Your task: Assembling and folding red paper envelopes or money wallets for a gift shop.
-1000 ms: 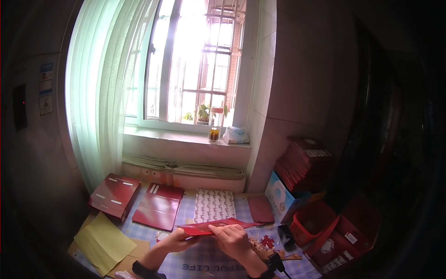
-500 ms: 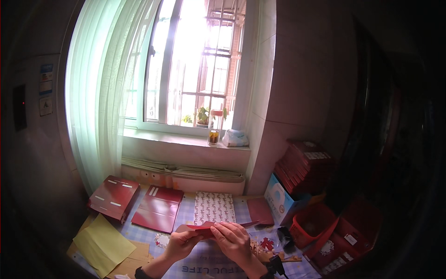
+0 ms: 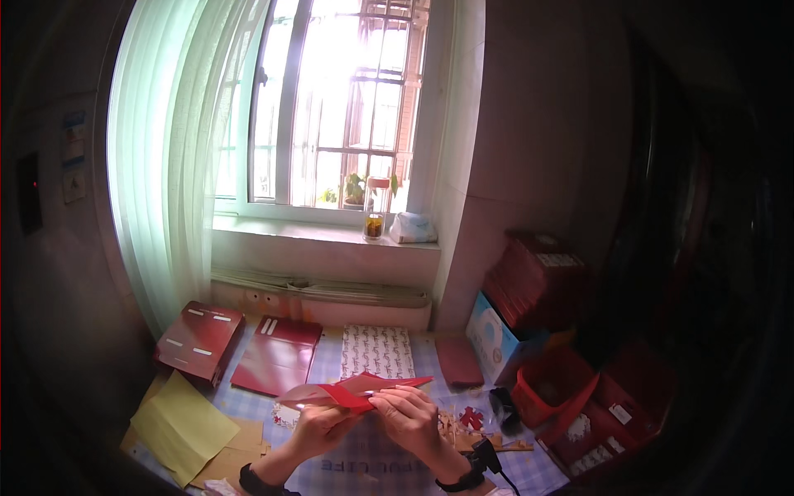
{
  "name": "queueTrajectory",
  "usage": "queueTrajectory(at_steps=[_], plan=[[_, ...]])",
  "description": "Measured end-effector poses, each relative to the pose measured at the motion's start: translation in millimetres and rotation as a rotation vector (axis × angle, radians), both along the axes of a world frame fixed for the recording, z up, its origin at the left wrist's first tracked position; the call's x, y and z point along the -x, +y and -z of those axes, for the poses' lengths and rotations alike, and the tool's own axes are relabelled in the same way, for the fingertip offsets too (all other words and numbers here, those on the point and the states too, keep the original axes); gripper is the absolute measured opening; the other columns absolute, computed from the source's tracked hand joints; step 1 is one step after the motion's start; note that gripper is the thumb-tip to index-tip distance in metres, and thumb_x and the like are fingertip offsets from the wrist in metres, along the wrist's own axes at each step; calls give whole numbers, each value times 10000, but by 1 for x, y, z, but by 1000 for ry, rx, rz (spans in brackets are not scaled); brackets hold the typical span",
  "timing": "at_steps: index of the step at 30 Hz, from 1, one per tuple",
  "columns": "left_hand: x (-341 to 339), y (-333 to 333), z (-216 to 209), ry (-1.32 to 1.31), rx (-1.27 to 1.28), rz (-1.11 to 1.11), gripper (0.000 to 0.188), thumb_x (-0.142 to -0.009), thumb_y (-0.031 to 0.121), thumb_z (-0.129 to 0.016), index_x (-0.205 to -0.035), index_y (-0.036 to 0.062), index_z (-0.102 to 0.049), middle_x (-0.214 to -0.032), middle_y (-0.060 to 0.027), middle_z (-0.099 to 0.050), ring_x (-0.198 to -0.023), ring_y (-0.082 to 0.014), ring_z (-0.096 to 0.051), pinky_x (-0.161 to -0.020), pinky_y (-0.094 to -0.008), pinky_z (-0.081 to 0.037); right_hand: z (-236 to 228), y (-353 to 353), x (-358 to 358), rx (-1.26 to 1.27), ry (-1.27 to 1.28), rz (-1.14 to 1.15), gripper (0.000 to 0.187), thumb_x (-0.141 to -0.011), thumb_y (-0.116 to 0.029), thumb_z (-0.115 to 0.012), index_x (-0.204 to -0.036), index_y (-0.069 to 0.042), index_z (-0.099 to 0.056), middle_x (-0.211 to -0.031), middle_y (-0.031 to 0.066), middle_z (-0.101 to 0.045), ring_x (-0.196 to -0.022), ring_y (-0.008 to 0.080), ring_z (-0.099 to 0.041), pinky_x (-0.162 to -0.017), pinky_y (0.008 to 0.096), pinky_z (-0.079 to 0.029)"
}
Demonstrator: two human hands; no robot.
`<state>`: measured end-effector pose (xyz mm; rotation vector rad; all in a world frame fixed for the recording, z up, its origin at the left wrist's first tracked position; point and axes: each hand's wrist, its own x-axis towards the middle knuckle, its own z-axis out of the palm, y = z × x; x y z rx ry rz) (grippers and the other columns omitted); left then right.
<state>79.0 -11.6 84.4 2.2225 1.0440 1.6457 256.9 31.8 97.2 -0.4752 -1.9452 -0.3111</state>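
A folded red card (image 3: 361, 398) is between my two hands above the near middle of the table, its flaps spread and a paler inner face showing toward the left. My left hand (image 3: 322, 428) pinches its lower left part. My right hand (image 3: 408, 419) is closed on its right side, fingers bent over the front edge. Behind the card lies a sheet with a repeated dark pattern (image 3: 376, 351). A small white paper cut-out with red marks (image 3: 285, 415) is partly hidden near my left hand. Red paper pieces (image 3: 471, 418) lie to the right of my right hand.
On the left are a dark red stack (image 3: 198, 343), a flat dark red folder (image 3: 277, 355) and yellow paper (image 3: 184, 430). At right stand a blue-white box (image 3: 496, 343) under stacked red folders (image 3: 538, 277), a red bin (image 3: 556, 388) and an open red box (image 3: 624, 409). A black cable (image 3: 488, 456) lies nearby.
The red card has spread wider and tilted, so more of its inner face shows on the left. Both hands still hold it. The whole view has shifted slightly.
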Motion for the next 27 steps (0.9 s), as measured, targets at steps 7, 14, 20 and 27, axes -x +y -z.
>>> queueTrajectory(at_steps=[7, 14, 20, 27], plan=[[-1, -15, -19, 361, -461, -484, 202, -692, 126, -733, -877, 140, -656, -800, 16, -613, -760, -143, -580, -651, -324, -434, 5, -1, 0, -25, -59, 48, 225, -646, -46, -645, -868, -71, -679, -876, 34, -668, -855, 181, -644, -804, 334, -512], [0, -11, -15, 696, -519, -539, 179, -692, 179, -695, -865, 176, -653, -850, 98, -590, -811, -90, -532, -775, -311, -346, 5, -7, 0, -43, -142, 73, 198, -690, -62, -631, -882, -80, -678, -915, 27, -668, -885, 167, -638, -799, 322, -513], [11, -5, -13, 545, -499, -488, 187, -653, 164, -723, -830, 174, -663, -799, 105, -594, -763, -86, -535, -753, -313, -347, 2, 5, -4, -31, -77, 42, 214, -686, -44, -648, -898, -66, -676, -910, 31, -668, -884, 169, -639, -802, 315, -512], [13, -10, -21, 738, -475, -515, 220, -662, 166, -714, -873, 206, -665, -882, 101, -617, -840, -81, -539, -795, -313, -339, 6, 3, -8, 12, -164, 82, 230, -705, -45, -637, -928, -79, -682, -904, 50, -672, -880, 184, -643, -816, 309, -509]])
